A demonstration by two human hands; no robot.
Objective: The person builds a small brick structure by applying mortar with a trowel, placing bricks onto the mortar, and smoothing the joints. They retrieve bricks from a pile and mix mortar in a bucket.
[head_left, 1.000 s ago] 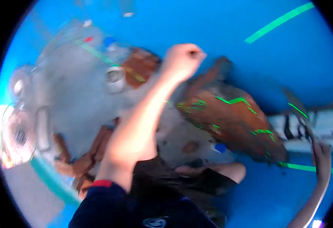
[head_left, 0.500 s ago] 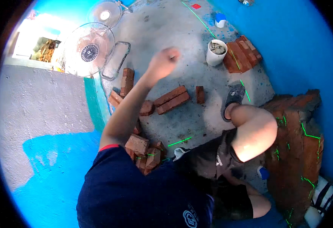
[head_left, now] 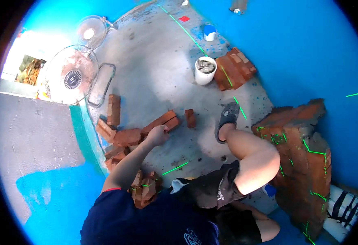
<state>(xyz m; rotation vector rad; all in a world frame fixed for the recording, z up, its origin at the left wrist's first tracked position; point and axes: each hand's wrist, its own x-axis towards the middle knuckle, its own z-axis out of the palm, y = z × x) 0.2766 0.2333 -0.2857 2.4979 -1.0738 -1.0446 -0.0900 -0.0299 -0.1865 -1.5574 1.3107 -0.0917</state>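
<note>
The fingers of the left hand (head_left: 158, 134) are curled down on the near end of a long red brick (head_left: 162, 121) that lies flat on the grey concrete floor (head_left: 158, 73); they close on its edge, so the hand seems to be holding it. The right hand is not in view, hidden somewhere below the body. Just left of the hand lies another brick (head_left: 126, 137), and farther left a brick on its long side (head_left: 113, 109); a small brick piece (head_left: 190, 117) is just right of the long brick. Near the person's knee there is a heap of broken bricks (head_left: 144, 188). On the far side stand a white bucket (head_left: 205, 70) and a stack of bricks (head_left: 234, 68) beside it. At the right is a partly built brick wall (head_left: 297, 151). I judge the step in hand is to pick up this brick; the next move calls for a firm grip and a clean lift, because the neighbouring brick is very close.
</note>
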